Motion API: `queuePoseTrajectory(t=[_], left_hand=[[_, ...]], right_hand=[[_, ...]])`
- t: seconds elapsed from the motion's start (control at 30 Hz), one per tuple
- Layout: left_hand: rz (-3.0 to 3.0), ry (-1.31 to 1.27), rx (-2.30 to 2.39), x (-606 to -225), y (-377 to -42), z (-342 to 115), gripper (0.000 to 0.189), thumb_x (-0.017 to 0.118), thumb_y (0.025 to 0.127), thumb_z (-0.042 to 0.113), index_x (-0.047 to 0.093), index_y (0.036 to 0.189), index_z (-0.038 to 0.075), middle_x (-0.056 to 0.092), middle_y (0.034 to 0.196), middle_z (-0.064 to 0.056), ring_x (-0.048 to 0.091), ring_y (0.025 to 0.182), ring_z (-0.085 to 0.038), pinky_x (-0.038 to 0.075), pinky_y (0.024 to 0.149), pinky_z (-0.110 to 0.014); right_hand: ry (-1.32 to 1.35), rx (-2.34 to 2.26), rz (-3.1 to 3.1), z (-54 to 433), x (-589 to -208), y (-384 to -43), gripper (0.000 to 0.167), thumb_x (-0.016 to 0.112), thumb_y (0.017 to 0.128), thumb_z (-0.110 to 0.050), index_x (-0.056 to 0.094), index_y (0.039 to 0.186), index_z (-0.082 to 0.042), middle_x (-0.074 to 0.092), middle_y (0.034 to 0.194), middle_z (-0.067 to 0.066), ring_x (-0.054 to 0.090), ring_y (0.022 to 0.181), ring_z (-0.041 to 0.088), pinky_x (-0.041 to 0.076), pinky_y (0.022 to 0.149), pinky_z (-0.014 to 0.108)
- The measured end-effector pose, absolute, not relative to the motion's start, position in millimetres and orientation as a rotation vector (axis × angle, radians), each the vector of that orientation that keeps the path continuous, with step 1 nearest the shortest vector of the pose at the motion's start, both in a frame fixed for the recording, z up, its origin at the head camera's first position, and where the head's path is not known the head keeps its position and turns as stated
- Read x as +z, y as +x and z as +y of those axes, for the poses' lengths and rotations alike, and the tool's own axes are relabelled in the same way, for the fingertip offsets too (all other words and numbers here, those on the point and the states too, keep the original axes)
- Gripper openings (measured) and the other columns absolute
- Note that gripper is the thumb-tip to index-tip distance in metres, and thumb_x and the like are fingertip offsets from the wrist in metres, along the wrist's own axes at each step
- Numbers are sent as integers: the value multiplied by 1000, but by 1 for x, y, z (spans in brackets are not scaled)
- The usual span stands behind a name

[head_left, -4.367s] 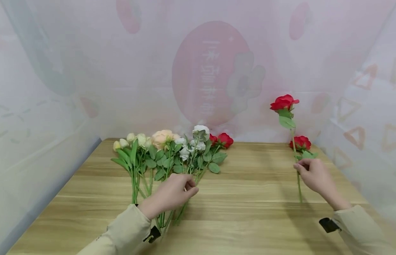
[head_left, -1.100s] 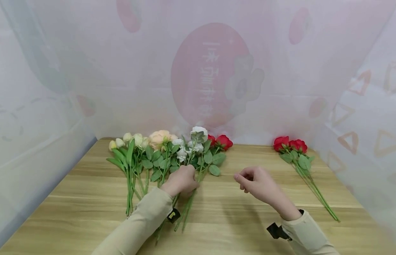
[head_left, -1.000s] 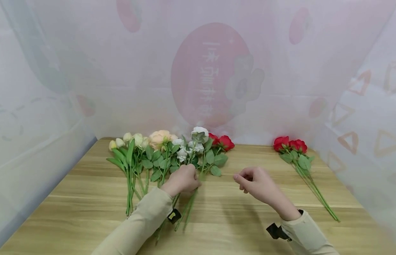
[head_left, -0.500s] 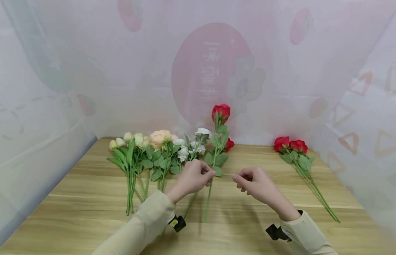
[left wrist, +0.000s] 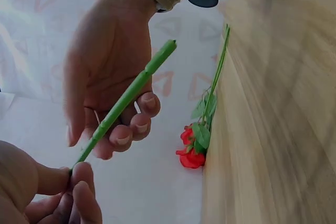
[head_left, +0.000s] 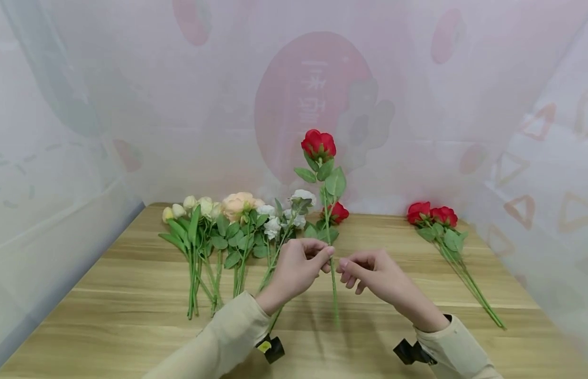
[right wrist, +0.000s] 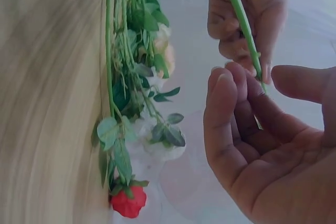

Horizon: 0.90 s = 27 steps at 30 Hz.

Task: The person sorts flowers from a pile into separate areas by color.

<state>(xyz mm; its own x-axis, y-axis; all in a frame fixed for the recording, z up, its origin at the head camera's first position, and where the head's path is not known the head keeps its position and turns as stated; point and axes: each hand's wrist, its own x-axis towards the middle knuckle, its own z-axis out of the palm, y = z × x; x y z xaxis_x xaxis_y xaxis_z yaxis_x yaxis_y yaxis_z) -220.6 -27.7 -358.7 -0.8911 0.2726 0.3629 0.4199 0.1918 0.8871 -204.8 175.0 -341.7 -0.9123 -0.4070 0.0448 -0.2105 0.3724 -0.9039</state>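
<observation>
My left hand (head_left: 296,266) pinches the green stem of a red rose (head_left: 318,145) between thumb and fingers. The rose stands upright over the table, its bloom at the top and its leaves below. Close by on the right, my right hand (head_left: 376,279) has its fingertips right at the stem. In the right wrist view, the thumb and fingers of the right hand (right wrist: 262,156) are apart around the stem (right wrist: 242,19). The lower stem end (left wrist: 157,59) sticks out free past the left fingers in the left wrist view.
Another red rose (head_left: 339,212) lies behind the held one. White flowers (head_left: 272,228), a peach flower (head_left: 239,205) and pale tulips (head_left: 189,204) lie in a row to the left. Two red roses (head_left: 444,216) lie at the right of the wooden table (head_left: 379,342). Printed cloth (head_left: 218,105) walls surround it.
A red rose has been laid with another at the right. My right hand came back to the middle. My left hand took a red rose from the row, raised it and brought it rightward.
</observation>
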Motion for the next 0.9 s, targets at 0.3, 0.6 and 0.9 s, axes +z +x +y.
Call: queuePoseTrajectory(t=[0.3, 0.6, 0.9], left_hand=[[-2232, -674, -1910, -356, -214, -22, 14, 66, 97, 20, 73, 93, 7, 69, 74, -3, 64, 65, -17, 52, 55, -28], [-2140, -692, -1919, -338, -194, -22, 11, 66, 96, 9, 72, 94, -1, 67, 74, -12, 63, 65, -26, 48, 53, -25], [-2155, -684, -1894, -361, -213, -17, 12, 70, 93, 15, 73, 94, 4, 68, 74, -4, 64, 67, -26, 44, 53, -23]], right_hand=[[-632, -1582, 2392, 171, -343, -198, 28, 60, 100, -29, 71, 98, -5, 64, 80, 16, 61, 76, 34, 54, 65, 41], [-626, -1597, 2460, 166, -342, -196, 21, 67, 96, -24, 72, 94, -3, 65, 79, 13, 60, 68, 23, 54, 61, 36], [-685, -1552, 2519, 164, -341, -195, 15, 67, 96, -16, 71, 91, -3, 64, 79, 9, 60, 65, 21, 53, 59, 32]])
